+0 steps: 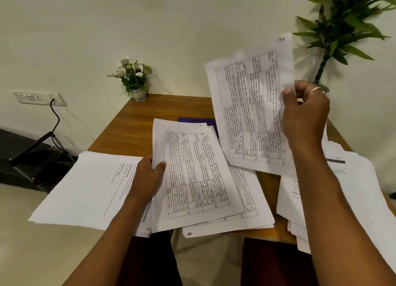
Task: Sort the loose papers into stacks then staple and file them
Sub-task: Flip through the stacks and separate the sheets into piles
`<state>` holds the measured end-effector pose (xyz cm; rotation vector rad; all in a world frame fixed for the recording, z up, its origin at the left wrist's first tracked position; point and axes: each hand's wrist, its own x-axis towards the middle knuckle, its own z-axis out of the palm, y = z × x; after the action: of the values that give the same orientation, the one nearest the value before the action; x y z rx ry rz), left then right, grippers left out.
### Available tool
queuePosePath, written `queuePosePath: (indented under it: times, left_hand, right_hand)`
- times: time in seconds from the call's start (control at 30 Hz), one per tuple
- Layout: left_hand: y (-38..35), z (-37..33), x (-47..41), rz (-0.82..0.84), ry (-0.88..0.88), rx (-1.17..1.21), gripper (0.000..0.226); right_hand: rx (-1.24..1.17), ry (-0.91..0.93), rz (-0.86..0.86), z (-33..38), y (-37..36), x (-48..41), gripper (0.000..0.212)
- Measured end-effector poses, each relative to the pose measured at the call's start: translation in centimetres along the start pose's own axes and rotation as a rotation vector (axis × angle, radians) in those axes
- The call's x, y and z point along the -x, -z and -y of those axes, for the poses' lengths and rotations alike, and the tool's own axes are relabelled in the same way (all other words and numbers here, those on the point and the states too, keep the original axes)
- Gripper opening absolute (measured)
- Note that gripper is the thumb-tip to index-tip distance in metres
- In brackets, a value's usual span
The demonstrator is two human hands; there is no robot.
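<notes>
Head view only. Right hand (304, 112) raised over the desk (137, 122), thumb and curled fingers pinching the right edge of one sheet (250, 114), held tilted and clear of everything below; ring (315, 89) on one finger. Left hand (150, 176) gripping the left edge of the middle stack (192, 178), thumb on top, fingers underneath and out of sight. Beneath and right of that stack, more table-printed pages (246, 200), fanned untidily and overhanging the near edge. To the left, a left stack (85, 187) of text pages, partly off the desk, partly under the left forearm. To the right, a right stack (353, 189), partly hidden by the right forearm. Behind the middle stack, a purple folder (197, 121), mostly covered by paper and by the raised sheet. At the far-left corner, a small flower pot (138, 92) against the wall. Far right, a tall plant (342, 28) behind the raised hand. On the wall at left, a socket (36, 98) with a black cable (56, 116) hanging down toward dark furniture, too dim to identify.
</notes>
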<state>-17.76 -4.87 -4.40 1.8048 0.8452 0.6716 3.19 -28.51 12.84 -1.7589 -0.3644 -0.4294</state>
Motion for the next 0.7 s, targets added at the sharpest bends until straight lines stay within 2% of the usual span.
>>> queuePosePath:
  times: [0.17, 0.3, 0.43, 0.5, 0.57, 0.7]
  left_hand:
    - [-0.2, -0.1, 0.0, -0.041, 0.024, -0.025, 0.026]
    - [-0.1, 0.2, -0.1, -0.017, 0.035, -0.016, 0.027]
    - [0.0, -0.4, 0.2, -0.030, -0.006, -0.028, 0.032]
    - [-0.1, -0.5, 0.3, -0.036, 0.012, -0.048, 0.032]
    - [0.0, -0.6, 0.3, -0.039, 0.027, -0.053, 0.029]
    - [0.0, 0.0, -0.1, -0.010, 0.019, -0.030, 0.037]
  right_hand:
    - [-0.093, 0.037, -0.034, 2.2, 0.0, -0.8, 0.016]
    - [-0.115, -0.047, 0.094, 1.0, -2.1, -0.2, 0.012]
    - [-0.220, -0.016, -0.177, 1.5, -1.3, -0.2, 0.015]
    - [-0.295, 0.000, -0.206, 2.2, -0.7, -1.0, 0.018]
    - [-0.333, -0.036, -0.141, 2.1, -1.4, -1.2, 0.016]
    - [-0.124, -0.073, 0.135, -0.4, -5.7, 2.0, 0.009]
